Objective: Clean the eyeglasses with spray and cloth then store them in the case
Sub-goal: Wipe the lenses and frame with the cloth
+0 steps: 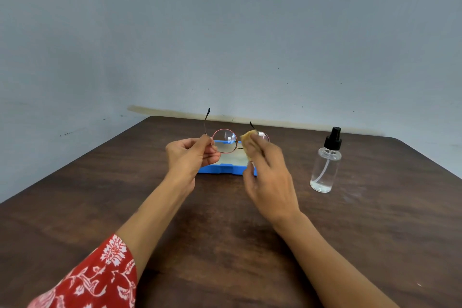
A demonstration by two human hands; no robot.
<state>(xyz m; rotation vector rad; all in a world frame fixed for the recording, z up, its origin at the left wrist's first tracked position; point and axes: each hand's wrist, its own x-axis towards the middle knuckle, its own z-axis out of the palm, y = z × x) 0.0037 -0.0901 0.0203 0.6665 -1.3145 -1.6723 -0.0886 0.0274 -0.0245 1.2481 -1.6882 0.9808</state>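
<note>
Two bare forearms and hands – left hand (pixel 191 157), right hand (pixel 268 177) – no rings, bracelets or watch showing. On the left arm, a loose red sleeve (pixel 92 280) printed with white flowers and curling leafy vines, ending just below the elbow. Right arm uncovered as far as the frame edge – short, unpainted nails
</note>
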